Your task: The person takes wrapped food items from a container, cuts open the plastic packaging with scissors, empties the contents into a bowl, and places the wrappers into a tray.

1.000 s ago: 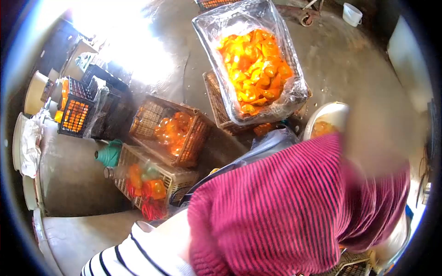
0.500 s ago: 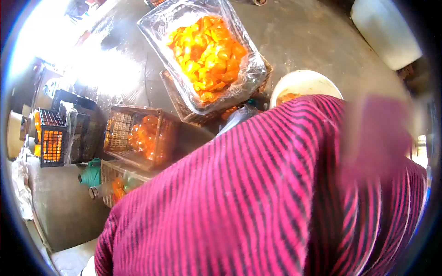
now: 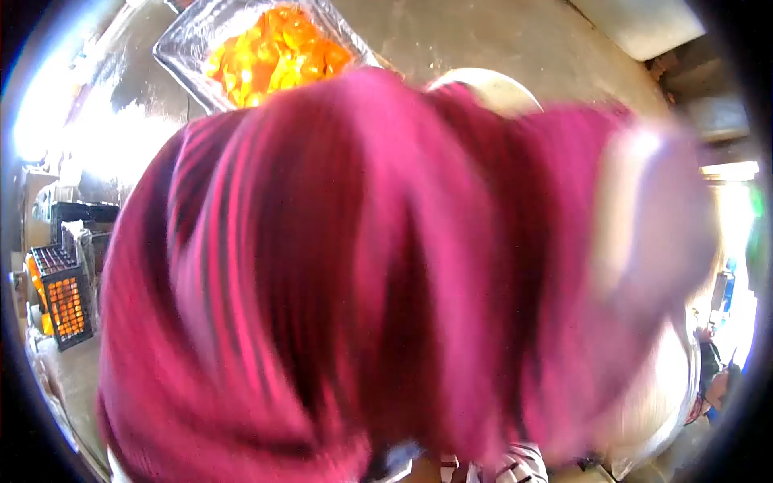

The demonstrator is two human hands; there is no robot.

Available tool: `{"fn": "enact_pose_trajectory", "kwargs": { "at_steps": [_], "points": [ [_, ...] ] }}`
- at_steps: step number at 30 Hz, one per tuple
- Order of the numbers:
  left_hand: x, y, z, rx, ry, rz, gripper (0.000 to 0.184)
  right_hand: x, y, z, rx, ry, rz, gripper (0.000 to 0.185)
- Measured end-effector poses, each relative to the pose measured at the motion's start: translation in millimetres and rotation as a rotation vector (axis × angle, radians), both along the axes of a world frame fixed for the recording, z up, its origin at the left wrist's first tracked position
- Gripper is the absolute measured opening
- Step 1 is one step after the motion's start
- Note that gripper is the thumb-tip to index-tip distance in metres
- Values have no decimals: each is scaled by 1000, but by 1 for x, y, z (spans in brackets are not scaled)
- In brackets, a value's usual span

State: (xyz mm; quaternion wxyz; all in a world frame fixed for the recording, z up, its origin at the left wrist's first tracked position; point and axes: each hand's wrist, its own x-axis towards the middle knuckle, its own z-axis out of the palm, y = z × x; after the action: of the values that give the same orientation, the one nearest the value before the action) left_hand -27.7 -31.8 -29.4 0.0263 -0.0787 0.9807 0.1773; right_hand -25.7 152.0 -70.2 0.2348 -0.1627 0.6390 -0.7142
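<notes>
Pink and dark striped clothing [image 3: 322, 266], smeared by motion, fills the middle of the head view. Neither of my hands can be made out. Behind the clothing, at the top left, shows a plastic-lined container [image 3: 183, 50] with bright orange pieces [image 3: 278, 55] inside. The upper rim of a pale round tub [image 3: 495, 87] peeks out to the right of it. What lies below and in front of the clothing is hidden.
At the far left stands a black crate [image 3: 66, 306] holding orange items, with another dark crate behind it. A large pale container [image 3: 644, 26] is at the top right. Something pale and blurred is at the right.
The striped clothing now covers much more of the view. The lined container and tub have shifted up and left, and the brown crates are hidden.
</notes>
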Motion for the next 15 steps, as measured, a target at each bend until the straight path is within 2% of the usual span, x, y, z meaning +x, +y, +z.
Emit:
{"fn": "enact_pose_trajectory", "kwargs": {
  "at_steps": [6,9,12,15],
  "points": [
    [25,-2,23,-31,129,-60,34,1,6,4,-11,7,-12,33],
    [58,-37,43,-75,259,-40,35,6,6,5,-33,1,0,33],
    [115,-103,42,-179,315,122,36,8,5,6,-41,-5,1,33],
    [179,-169,30,-298,221,375,36,9,6,9,-44,6,-21,34]
  ]
}}
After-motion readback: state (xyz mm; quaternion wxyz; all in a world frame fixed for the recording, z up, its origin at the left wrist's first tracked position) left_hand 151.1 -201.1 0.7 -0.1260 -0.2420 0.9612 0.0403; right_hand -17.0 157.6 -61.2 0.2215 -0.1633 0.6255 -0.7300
